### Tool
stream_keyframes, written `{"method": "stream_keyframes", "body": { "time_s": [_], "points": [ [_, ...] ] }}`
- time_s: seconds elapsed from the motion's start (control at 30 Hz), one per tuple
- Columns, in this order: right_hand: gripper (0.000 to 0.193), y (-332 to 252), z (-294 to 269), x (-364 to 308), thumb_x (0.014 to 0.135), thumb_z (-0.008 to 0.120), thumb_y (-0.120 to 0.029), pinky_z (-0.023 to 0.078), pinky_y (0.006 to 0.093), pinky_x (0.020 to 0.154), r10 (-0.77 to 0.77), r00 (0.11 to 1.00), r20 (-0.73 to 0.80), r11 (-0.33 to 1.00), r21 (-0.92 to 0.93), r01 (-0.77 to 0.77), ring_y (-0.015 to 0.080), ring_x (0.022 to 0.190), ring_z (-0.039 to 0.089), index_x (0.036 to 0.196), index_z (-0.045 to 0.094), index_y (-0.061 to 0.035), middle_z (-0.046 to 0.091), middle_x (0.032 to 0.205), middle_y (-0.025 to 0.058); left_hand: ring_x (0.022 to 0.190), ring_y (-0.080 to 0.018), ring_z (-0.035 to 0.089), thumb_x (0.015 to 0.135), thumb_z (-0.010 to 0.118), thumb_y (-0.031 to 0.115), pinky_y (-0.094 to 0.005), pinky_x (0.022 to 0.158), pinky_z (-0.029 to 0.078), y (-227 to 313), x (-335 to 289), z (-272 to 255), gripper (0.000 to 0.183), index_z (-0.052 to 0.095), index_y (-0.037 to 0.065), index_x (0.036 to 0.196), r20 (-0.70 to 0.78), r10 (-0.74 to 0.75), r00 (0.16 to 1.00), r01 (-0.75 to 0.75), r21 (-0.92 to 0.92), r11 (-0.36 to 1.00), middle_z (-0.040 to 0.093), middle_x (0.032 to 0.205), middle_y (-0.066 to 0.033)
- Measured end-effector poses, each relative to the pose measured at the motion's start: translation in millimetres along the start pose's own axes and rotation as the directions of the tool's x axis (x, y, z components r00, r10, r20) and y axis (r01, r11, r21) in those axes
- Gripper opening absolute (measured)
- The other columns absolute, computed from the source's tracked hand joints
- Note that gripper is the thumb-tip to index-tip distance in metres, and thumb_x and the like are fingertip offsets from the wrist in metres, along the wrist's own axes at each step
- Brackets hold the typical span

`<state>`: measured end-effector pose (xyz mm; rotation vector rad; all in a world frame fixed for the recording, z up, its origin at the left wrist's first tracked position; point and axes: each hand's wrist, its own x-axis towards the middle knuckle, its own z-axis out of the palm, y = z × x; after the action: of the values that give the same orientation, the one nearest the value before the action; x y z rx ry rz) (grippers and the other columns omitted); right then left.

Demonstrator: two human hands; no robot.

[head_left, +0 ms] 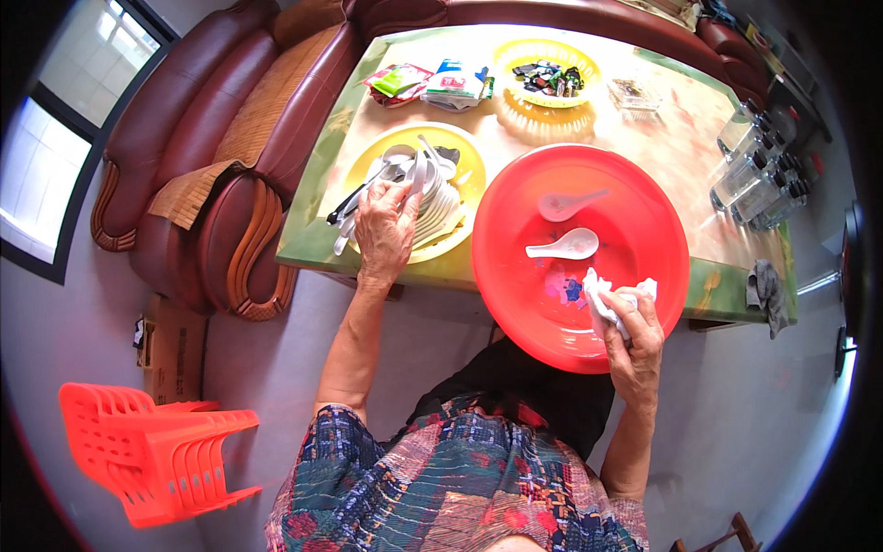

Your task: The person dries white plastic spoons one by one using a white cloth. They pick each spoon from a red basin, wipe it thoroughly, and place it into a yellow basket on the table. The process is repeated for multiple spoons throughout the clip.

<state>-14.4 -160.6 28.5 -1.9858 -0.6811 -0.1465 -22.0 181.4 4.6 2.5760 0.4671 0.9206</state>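
My left hand [385,237] is over a yellow basin [471,172] on the table's near left. Its fingers and thumb close on what looks like a white spoon [417,173]. Stacked white bowls [440,213] and more spoons fill that basin. To the right, a big red basin [515,317] overhangs the table's near edge. Inside it lie a white spoon [568,245] and, farther back, a second spoon [570,204] that looks reddish. My right hand [635,345], at the red basin's near right side, grips a crumpled white cloth [618,299].
Behind stand a yellow basket [508,64] of small dark packets, colourful packages [454,85] and a clear tray [633,96]. Several clear bottles [750,175] stand at the right; a grey cloth [767,290] hangs over the edge. A leather sofa [207,110] and stacked red stools [152,451] are left.
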Motion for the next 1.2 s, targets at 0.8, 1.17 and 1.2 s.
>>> {"method": "stream_keyframes", "body": {
  "time_s": [0.8, 1.17, 1.2],
  "points": [
    [0.037, 4.7, 4.1, -1.4, 0.074, 0.059, 0.008, 0.047, 0.0348, 0.080, 0.035, 0.999, 0.015, 0.999, -0.002, -0.035, 0.0290, 0.092, 0.058, 0.109, 0.063, -0.0038, 0.054, 0.102, 0.0155, 0.104, -0.0281, 0.052, 0.071, 0.074, 0.025, -0.0428, 0.088, 0.042, -39.2, -1.3, 9.8, 0.045, 0.063, 0.015, 0.113, 0.246, -0.016, 0.969, -0.031, 0.184, 0.982, 0.060, 0.108, -0.0071],
    [0.034, 4.9, 3.6, 0.8, 0.075, 0.061, 0.008, 0.047, 0.0337, 0.078, 0.021, 0.997, -0.076, 0.999, 0.044, -0.018, 0.0282, 0.090, 0.058, 0.107, 0.063, -0.0030, 0.055, 0.099, 0.0147, 0.089, -0.0240, 0.056, 0.074, 0.073, 0.015, -0.0385, 0.083, 0.043, 64.0, -4.1, 15.6, 0.022, 0.068, 0.013, 0.095, 0.015, 0.413, 0.911, -0.411, -0.063, 0.909, 0.061, 0.092, -0.0059],
    [0.034, 5.0, 2.2, 0.8, 0.075, 0.061, 0.007, 0.047, 0.0334, 0.078, 0.034, 0.996, -0.083, 0.998, 0.054, -0.030, 0.0278, 0.090, 0.058, 0.107, 0.063, -0.0029, 0.055, 0.098, 0.0145, 0.087, -0.0224, 0.057, 0.074, 0.073, 0.016, -0.0381, 0.082, 0.043, 76.6, -4.7, 23.0, 0.020, 0.068, 0.014, 0.093, 0.067, 0.489, 0.870, -0.483, -0.086, 0.871, 0.061, 0.089, -0.0038]
  ]
}}
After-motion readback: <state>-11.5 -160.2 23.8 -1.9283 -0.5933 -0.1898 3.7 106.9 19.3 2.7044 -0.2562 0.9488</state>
